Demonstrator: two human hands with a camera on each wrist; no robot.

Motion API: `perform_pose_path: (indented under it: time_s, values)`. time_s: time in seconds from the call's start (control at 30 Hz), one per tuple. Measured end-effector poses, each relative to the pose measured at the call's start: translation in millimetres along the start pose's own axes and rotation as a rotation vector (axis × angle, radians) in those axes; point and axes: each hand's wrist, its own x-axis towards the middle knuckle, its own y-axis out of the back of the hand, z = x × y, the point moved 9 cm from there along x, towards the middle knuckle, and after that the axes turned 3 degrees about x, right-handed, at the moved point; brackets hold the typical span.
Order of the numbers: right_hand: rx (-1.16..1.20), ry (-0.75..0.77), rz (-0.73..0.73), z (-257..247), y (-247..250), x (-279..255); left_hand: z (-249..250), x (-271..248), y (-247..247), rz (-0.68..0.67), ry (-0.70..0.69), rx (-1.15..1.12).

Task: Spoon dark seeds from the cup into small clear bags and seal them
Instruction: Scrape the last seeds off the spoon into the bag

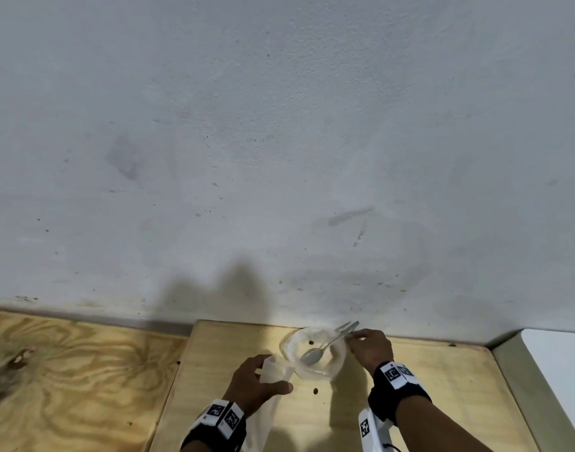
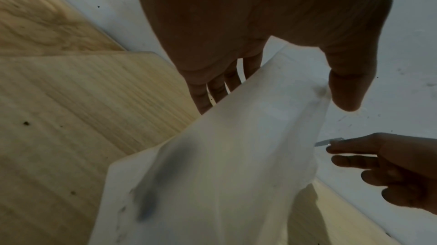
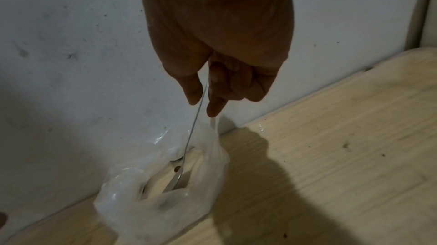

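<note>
A clear, crumpled plastic cup (image 1: 289, 345) (image 3: 132, 202) sits on the pale wooden board (image 1: 442, 402) close to the wall. A metal spoon (image 1: 312, 355) (image 3: 194, 127) reaches into it, bowl down near the bottom. My right hand (image 1: 349, 337) (image 3: 201, 107) pinches the spoon's handle between thumb and forefinger. Only a single dark seed (image 1: 311, 341) (image 3: 176, 169) shows inside the cup. Left of the cup, my left hand (image 1: 270, 375) holds a small clear bag (image 1: 276, 370) (image 2: 236, 155) at its top, thumb (image 2: 345, 92) on one side, fingers (image 2: 212, 90) behind; it hangs down toward my wrist.
One loose dark seed (image 1: 315, 391) lies on the board in front of the cup. A grey-white wall (image 1: 279, 158) rises directly behind. A lower plywood surface (image 1: 67, 370) lies to the left, and a white panel (image 1: 557, 370) borders the board on the right.
</note>
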Motion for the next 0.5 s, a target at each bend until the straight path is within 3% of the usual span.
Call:
perform_pose_path:
  time_s: [0.07, 0.13, 0.23, 0.27, 0.33, 0.43, 0.5]
  values:
    - [-0.023, -0.077, -0.048, 11.3, 2.0, -3.3, 4.9, 1.4, -1.2, -0.006, -0.017, 0.002]
    - [-0.035, -0.11, 0.001, 16.7, 15.4, -10.9, 11.3, 1.6, -3.0, -0.01, -0.047, 0.007]
    - [0.104, 0.024, 0.132, -1.2, 36.5, -38.7, 27.0, -1.4, -7.3, -0.026, -0.125, 0.022]
    - [0.186, 0.113, 0.081, -16.0, 33.5, -51.7, 34.3, -3.8, -9.3, -0.034, -0.161, 0.033]
    - [0.28, 0.245, -0.193, -50.1, 11.6, -85.7, 48.5, -8.2, -15.9, -0.061, -0.229, 0.08]
    - [0.205, 0.247, -0.584, -77.4, -20.4, -128.9, 69.5, -13.3, -27.7, -0.106, -0.321, 0.122]
    - [0.129, 0.202, -0.645, -82.0, -22.0, -138.3, 80.1, -16.0, -31.9, -0.124, -0.36, 0.127]
